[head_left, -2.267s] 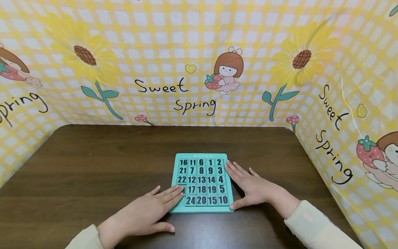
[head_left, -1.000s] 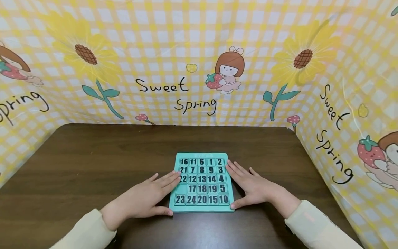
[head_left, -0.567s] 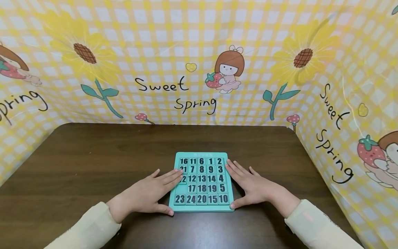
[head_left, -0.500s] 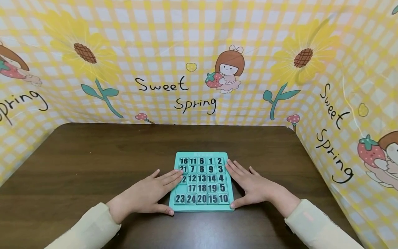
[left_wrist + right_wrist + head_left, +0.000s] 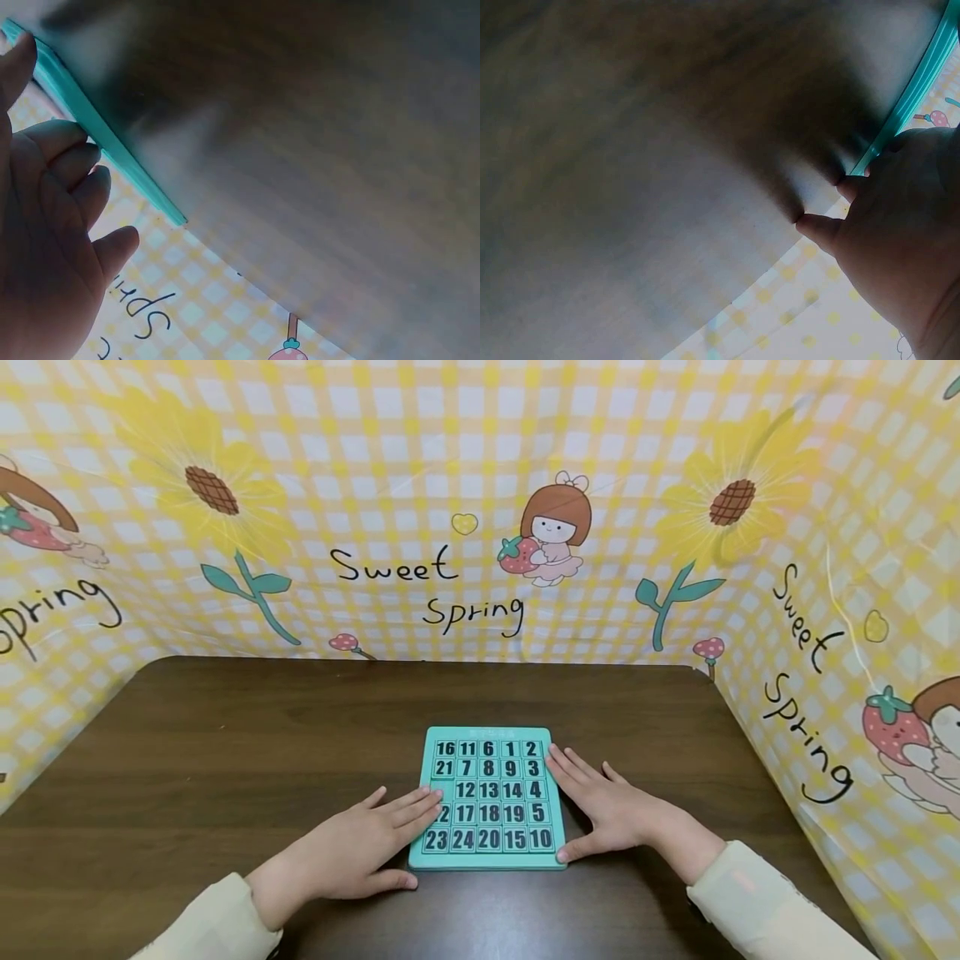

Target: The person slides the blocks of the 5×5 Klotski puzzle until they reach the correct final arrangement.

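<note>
A turquoise number slide puzzle (image 5: 491, 862) lies flat on the table, its tiles in five-wide rows. My left hand (image 5: 348, 847) reaches in from the left with straight fingers; the fingertips lie on the first column, partly covering the 22 tile (image 5: 446, 815) in the fourth row. Just above that tile is a bare gap (image 5: 442, 789), below the 21 tile (image 5: 444, 768). My right hand (image 5: 611, 810) rests along the puzzle's right edge, fingers straight and thumb at the lower corner. Both wrist views show the puzzle's side edge (image 5: 112, 146) beside the fingers.
The dark brown wooden table (image 5: 262, 735) extends around the puzzle. A yellow checked cloth (image 5: 390, 468) printed with flowers and cartoon figures stands as walls behind and at both sides.
The left hand first slid the 23 tile down into the bottom corner, then moved up to the 22 tile and drew it down one row. The right hand stayed in place.
</note>
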Action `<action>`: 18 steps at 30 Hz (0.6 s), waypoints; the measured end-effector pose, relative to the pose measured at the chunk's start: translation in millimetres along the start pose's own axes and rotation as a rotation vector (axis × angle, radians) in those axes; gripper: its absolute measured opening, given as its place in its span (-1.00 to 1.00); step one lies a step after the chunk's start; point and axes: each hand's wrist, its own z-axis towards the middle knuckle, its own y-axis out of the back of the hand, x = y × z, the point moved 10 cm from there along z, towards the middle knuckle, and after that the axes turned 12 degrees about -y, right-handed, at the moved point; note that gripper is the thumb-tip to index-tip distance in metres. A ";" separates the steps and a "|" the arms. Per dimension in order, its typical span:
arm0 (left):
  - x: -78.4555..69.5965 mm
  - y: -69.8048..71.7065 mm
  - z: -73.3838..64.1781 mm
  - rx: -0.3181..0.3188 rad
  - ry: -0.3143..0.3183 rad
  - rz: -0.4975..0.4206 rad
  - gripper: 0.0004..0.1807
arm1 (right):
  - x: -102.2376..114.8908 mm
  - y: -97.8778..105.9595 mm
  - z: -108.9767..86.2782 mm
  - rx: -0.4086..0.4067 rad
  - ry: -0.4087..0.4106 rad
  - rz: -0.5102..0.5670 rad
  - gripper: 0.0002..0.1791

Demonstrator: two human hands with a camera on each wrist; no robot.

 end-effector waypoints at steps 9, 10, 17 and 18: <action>9.2 8.4 -0.4 -0.021 0.025 -0.018 0.06 | -0.5 -1.5 0.9 -0.001 0.003 0.022 0.39; 12.6 9.3 0.3 -0.023 0.036 -0.027 0.09 | -0.4 -1.7 0.9 0.000 0.002 0.024 0.39; 34.1 8.3 10.4 -0.018 0.084 -0.093 0.34 | -0.2 -1.0 0.3 0.000 0.000 0.016 0.39; 35.8 8.7 12.4 -0.018 0.082 -0.090 0.37 | 0.0 -0.3 0.2 -0.002 0.002 0.018 0.39</action>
